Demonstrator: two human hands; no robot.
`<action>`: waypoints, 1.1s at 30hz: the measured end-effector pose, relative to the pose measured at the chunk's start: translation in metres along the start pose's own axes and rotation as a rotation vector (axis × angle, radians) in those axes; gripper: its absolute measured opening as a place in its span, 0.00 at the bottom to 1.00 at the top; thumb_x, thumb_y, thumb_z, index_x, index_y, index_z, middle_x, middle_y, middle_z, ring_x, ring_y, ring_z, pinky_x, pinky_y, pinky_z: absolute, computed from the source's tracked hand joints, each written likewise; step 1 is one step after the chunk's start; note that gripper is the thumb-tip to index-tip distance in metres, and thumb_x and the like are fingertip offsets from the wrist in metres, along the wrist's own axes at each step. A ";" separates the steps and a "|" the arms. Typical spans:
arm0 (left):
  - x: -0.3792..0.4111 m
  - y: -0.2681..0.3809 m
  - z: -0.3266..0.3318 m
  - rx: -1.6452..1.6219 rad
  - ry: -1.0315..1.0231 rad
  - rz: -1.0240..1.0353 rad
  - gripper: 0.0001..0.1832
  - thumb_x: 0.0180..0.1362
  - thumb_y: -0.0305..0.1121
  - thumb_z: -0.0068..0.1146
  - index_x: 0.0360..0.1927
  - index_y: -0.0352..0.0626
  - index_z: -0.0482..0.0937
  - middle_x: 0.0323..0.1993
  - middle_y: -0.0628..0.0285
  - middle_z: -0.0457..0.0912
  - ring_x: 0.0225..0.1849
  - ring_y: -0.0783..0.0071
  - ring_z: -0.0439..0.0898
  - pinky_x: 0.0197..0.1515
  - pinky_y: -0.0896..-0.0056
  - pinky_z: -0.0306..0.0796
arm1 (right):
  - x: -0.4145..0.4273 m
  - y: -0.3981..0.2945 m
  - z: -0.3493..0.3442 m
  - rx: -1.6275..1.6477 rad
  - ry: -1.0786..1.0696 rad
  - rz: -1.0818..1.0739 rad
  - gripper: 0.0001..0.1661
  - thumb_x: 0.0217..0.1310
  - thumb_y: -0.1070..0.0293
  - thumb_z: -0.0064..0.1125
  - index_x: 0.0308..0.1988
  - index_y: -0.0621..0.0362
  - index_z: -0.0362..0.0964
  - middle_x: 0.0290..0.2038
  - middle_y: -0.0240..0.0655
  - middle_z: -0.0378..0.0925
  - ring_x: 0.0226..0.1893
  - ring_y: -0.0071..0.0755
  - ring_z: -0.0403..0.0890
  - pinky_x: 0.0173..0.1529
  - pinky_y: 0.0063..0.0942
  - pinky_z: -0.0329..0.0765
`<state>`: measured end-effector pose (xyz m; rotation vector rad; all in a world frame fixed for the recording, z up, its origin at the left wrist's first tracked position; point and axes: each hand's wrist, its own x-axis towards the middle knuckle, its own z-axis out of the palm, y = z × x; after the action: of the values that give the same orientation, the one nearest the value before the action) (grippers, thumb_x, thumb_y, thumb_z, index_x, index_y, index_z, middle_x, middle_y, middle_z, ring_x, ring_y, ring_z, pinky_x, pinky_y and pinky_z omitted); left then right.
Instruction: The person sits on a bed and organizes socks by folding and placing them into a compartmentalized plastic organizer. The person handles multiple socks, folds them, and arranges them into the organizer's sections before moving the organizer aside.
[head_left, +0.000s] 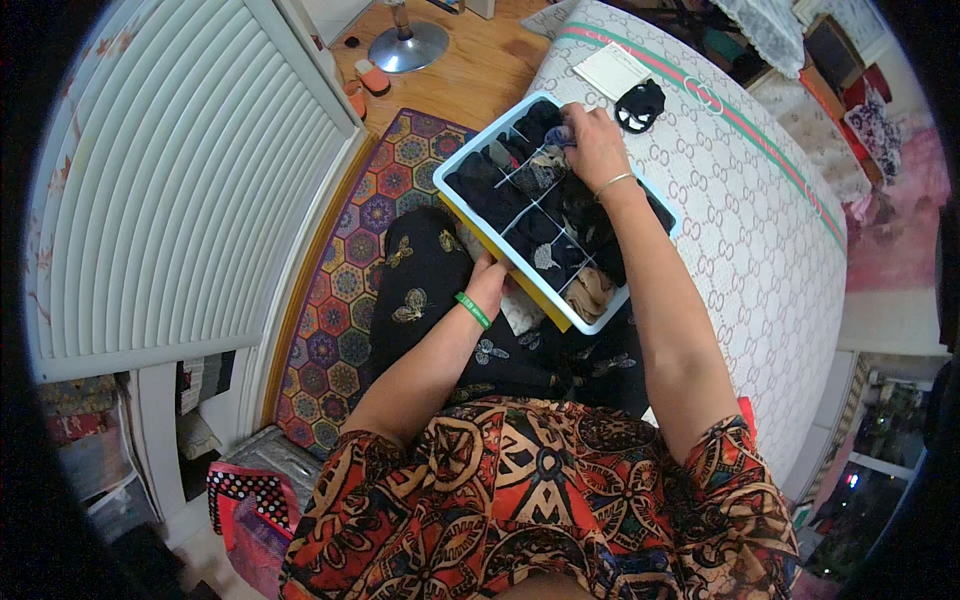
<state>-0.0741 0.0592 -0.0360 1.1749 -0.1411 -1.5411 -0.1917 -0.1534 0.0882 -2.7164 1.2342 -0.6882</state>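
Note:
A light blue plastic organizer box (442, 171) with white dividers rests tilted over my lap, its compartments filled with rolled dark socks or small garments. A beige rolled garment (589, 294) fills the near corner compartment. My left hand (491, 281) is at the box's lower left side, by a yellow panel (540, 301) under it; the fingers are partly hidden beneath. My right hand (594, 142) reaches over the far end, its fingertips on a bluish-purple rolled cloth (559, 136). Whether they pinch it is unclear. Past this hand, a black-and-white cloth item (640, 106) lies on the bed.
The bed (742, 180) with a patterned white cover lies along the right, with a white paper or card (612, 70) on it. A louvered white door (187, 180) stands at left, beside a hexagon-patterned mat (330, 300). A chrome stool base (409, 49) and orange slippers (373, 77) are beyond.

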 end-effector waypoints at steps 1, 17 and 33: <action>0.002 -0.001 -0.001 0.005 0.010 0.007 0.21 0.65 0.33 0.53 0.62 0.50 0.68 0.47 0.66 0.77 0.49 0.71 0.75 0.48 0.65 0.69 | 0.000 -0.002 0.003 -0.013 -0.002 -0.031 0.24 0.45 0.79 0.60 0.46 0.56 0.67 0.37 0.46 0.78 0.43 0.54 0.76 0.47 0.44 0.74; 0.004 -0.003 -0.004 0.182 0.100 0.170 0.18 0.63 0.27 0.49 0.56 0.43 0.64 0.49 0.60 0.71 0.47 0.66 0.74 0.51 0.63 0.70 | -0.055 0.024 -0.060 1.505 0.227 0.589 0.22 0.55 0.69 0.53 0.49 0.66 0.71 0.43 0.39 0.79 0.42 0.32 0.79 0.51 0.29 0.75; -0.098 0.072 0.091 0.710 -0.286 1.113 0.23 0.49 0.24 0.68 0.49 0.40 0.73 0.50 0.56 0.67 0.53 0.64 0.73 0.47 0.73 0.75 | -0.147 -0.094 -0.110 1.549 0.058 0.698 0.10 0.68 0.62 0.55 0.45 0.54 0.70 0.41 0.28 0.76 0.41 0.21 0.77 0.45 0.22 0.75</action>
<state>-0.1041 0.0671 0.1129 1.0582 -1.3733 -0.6177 -0.2580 0.0291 0.1568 -0.9555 0.8637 -0.9705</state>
